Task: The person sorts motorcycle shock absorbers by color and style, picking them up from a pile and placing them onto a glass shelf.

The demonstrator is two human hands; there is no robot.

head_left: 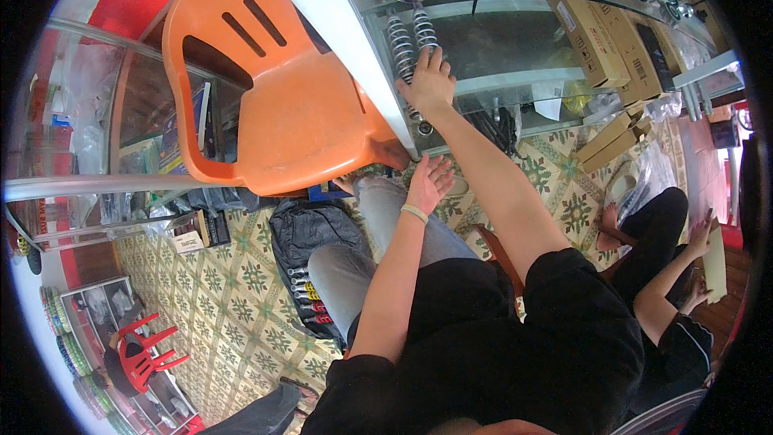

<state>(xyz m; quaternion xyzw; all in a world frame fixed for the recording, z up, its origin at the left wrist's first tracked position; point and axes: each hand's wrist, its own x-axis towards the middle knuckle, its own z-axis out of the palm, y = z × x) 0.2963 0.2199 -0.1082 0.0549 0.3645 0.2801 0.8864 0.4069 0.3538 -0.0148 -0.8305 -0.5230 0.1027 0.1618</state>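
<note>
Two chrome coil-spring shock absorbers lean side by side in a glass display case. My right hand is closed around their middle, with the thumb across the left spring and the fingers over the right one. Just nearer to me, my left hand hangs in the air above my knees, its fingers apart and nothing in them. It wears a pale band at the wrist. The lower ends of the shock absorbers come out below my right hand.
An orange plastic chair stands left of the case. On the patterned tile floor lies a black bag beside several coloured shock absorbers. Cardboard boxes fill the case's right. Another person sits at right, holding a flat pale piece.
</note>
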